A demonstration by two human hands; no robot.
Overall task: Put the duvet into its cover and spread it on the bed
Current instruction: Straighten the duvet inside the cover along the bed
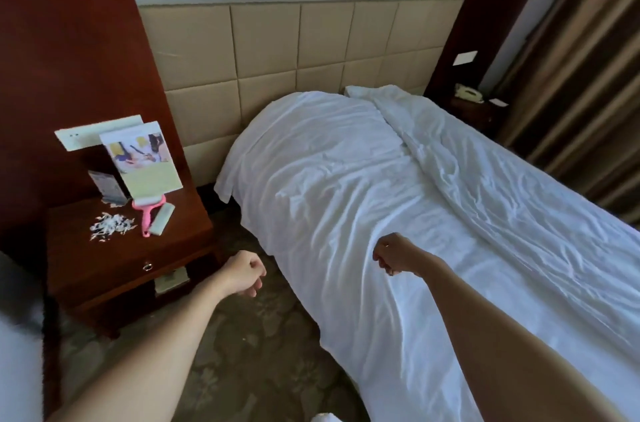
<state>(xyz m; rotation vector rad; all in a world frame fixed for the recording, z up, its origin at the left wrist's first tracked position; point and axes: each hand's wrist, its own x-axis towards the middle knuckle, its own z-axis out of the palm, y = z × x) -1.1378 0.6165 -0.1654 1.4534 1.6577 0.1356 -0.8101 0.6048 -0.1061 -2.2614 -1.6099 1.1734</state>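
A white duvet cover (329,179) lies spread and wrinkled over the bed, hanging down its left side to the floor. A thicker white duvet (502,200) lies bunched in a long strip along the right side of the bed. My left hand (244,272) hovers over the carpet beside the bed, fingers curled, holding nothing. My right hand (393,253) is above the cover near the bed's left edge, fingers curled too. No fabric shows in its grasp.
A dark wooden nightstand (121,269) stands at the left with a pink lint roller (149,214), leaflets and paper scraps. A padded beige headboard (294,47) backs the bed. Brown curtains (588,75) hang on the right, near a small table with a phone (469,94). Patterned carpet (259,335) lies between nightstand and bed.
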